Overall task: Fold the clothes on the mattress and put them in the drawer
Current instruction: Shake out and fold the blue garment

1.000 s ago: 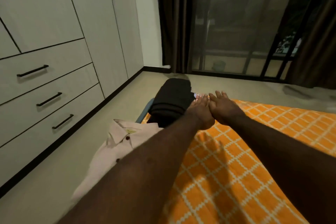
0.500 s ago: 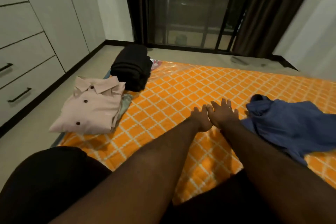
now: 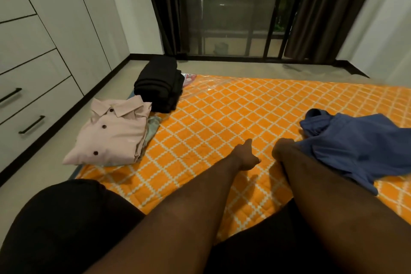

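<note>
An orange checked mattress (image 3: 222,118) lies on the floor. A blue garment (image 3: 355,147) is spread unfolded on its right side. On the left edge lies a folded pink button shirt (image 3: 113,133) over a pale green piece (image 3: 153,124). Beyond it is a folded black stack (image 3: 160,84). My left hand (image 3: 244,155) hovers low over the mattress with fingers stretched forward, holding nothing. My right hand (image 3: 281,149) is bent down at the blue garment's near edge. Its fingers are hidden, so whether it grips the cloth is unclear.
A grey wardrobe with closed drawers (image 3: 33,107) and black handles lines the left wall across a strip of floor. A barred glass door (image 3: 233,18) with dark curtains stands behind the mattress. My knee in black shorts (image 3: 66,218) fills the lower left.
The view swung from the wardrobe to the mattress. My hands, touching side by side before, have parted. The right one has bent down at the blue garment.
</note>
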`<state>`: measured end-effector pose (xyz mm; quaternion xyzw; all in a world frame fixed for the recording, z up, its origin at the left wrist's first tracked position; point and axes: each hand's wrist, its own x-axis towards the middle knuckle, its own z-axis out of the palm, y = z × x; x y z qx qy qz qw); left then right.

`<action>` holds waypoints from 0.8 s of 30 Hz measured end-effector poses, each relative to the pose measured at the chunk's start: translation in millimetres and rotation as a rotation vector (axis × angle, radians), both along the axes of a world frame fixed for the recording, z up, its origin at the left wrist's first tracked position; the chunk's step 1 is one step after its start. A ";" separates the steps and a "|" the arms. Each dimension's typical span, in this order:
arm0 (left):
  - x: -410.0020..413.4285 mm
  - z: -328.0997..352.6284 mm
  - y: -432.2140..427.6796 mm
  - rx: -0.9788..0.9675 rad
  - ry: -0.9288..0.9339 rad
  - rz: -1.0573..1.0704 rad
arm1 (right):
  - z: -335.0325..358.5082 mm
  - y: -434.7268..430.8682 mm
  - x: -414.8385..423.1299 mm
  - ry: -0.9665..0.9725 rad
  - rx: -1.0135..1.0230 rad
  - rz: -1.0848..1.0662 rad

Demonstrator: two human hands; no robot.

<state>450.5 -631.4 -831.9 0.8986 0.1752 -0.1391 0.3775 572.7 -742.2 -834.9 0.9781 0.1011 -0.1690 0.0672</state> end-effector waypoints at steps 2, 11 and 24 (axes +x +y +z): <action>-5.0 -0.1 14.3 -0.081 -0.022 0.050 | 14.4 -6.2 -10.5 -0.046 0.095 -0.054; -35.4 12.0 64.8 -0.615 -0.387 0.219 | 59.1 68.8 -60.2 0.259 1.185 0.127; -96.1 12.0 161.8 0.093 -0.548 0.594 | 50.5 62.3 -52.8 -0.060 0.662 0.343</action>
